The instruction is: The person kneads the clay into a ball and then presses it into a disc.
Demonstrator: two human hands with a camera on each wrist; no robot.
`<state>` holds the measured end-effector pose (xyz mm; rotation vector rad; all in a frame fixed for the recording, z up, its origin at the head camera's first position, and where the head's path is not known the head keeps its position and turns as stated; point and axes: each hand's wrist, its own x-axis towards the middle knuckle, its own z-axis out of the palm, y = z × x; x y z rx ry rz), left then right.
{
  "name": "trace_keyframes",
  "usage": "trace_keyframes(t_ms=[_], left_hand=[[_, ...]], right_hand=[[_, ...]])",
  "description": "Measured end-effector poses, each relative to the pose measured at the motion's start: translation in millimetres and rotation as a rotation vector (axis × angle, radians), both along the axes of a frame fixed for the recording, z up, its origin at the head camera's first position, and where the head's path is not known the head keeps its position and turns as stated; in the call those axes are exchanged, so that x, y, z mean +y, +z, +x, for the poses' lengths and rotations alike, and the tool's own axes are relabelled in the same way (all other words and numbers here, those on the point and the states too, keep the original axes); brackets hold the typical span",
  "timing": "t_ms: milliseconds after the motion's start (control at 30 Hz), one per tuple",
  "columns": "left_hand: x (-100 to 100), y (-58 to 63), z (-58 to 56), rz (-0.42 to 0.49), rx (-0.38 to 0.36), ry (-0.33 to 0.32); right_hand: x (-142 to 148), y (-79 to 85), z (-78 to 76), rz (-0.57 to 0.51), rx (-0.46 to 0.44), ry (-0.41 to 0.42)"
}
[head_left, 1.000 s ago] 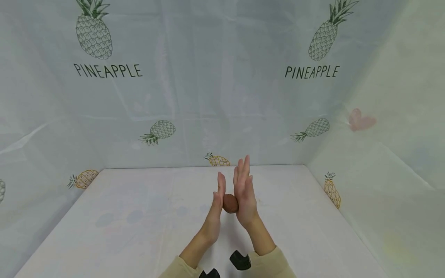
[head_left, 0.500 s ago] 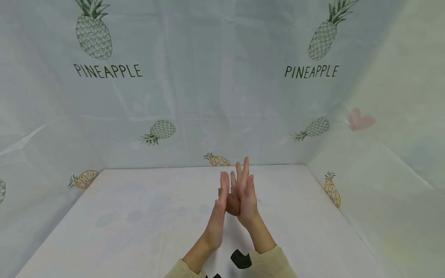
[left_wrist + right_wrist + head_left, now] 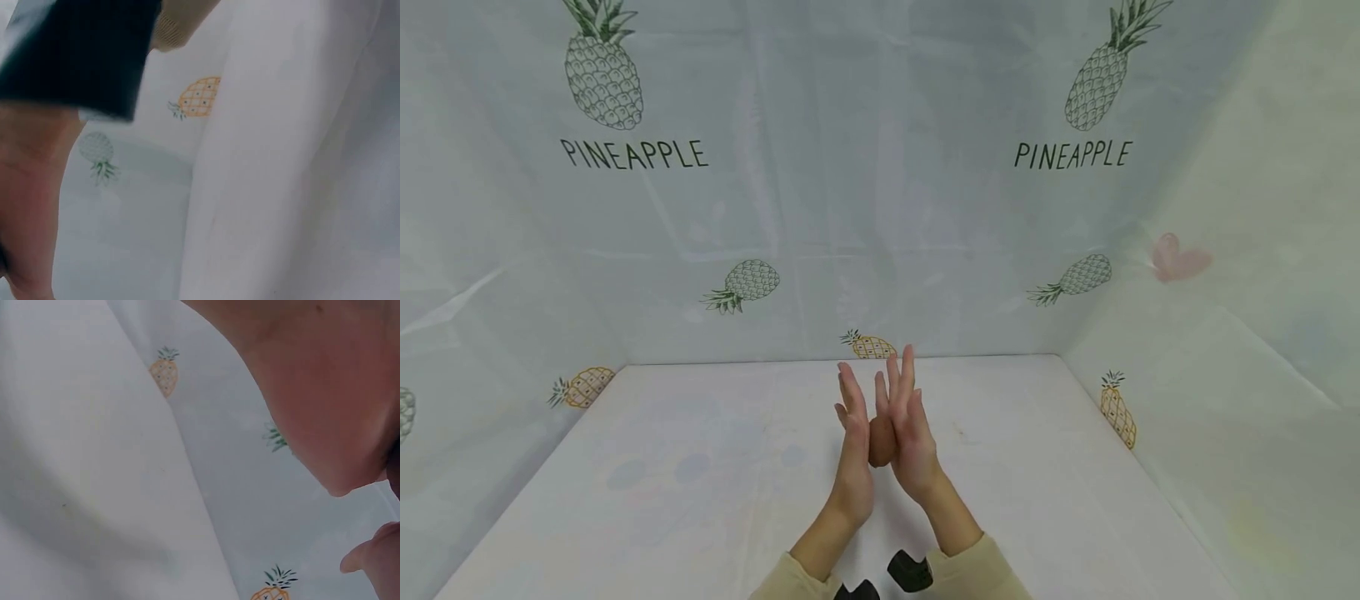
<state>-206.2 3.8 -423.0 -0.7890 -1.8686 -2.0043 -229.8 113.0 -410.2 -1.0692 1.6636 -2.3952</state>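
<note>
In the head view a smooth brown lump (image 3: 882,443), rounded and a little taller than wide like a ball of modelling clay, is held between two facing palms above the table. My left hand (image 3: 853,467) presses its left side, fingers straight and leaning away to the left. Against the other side lies the palm of my right hand (image 3: 913,454), fingers pointing up and slightly spread. Only the heel and wrist of the left hand (image 3: 28,206) show in the left wrist view. The right hand (image 3: 325,400) fills the upper right of the right wrist view.
A white-covered table (image 3: 700,517) lies under the hands. Pale curtains (image 3: 880,208) printed with pineapples close it in at the back and sides. Black wrist mounts (image 3: 910,572) sit at the beige sleeves (image 3: 977,571).
Both hands have shifted left with the brown lump between them, after first sliding slightly right. The left fingers now tilt further left, and the lump looks narrower and more upright.
</note>
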Motion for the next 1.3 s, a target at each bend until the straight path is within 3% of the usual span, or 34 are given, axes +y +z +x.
trace_keyframes(t_ms=[233,467,733,1033,1167,1300], left_hand=[[-8.0,4.0,-10.7,0.027,-0.112,0.071],[-13.5,-2.2,-21.6,0.012,-0.126,0.134],[-9.8,-12.3,-20.1,-0.071,-0.096,0.021],[-3.2,-11.9,-6.6,-0.099,0.008,-0.125],[1.1,-10.8,-0.9,-0.081,0.003,-0.200],[3.5,-7.7,3.5,-0.052,0.023,-0.249]], right_hand=[[-5.7,-2.0,2.9,0.069,-0.005,-0.018],[-6.1,4.9,6.8,0.093,0.026,-0.019],[-1.9,19.5,12.4,0.066,0.049,-0.143],[3.8,18.0,6.2,0.075,0.000,-0.301],[8.1,15.9,2.8,0.068,-0.044,-0.336],[12.1,12.3,-0.8,0.074,-0.095,-0.308]])
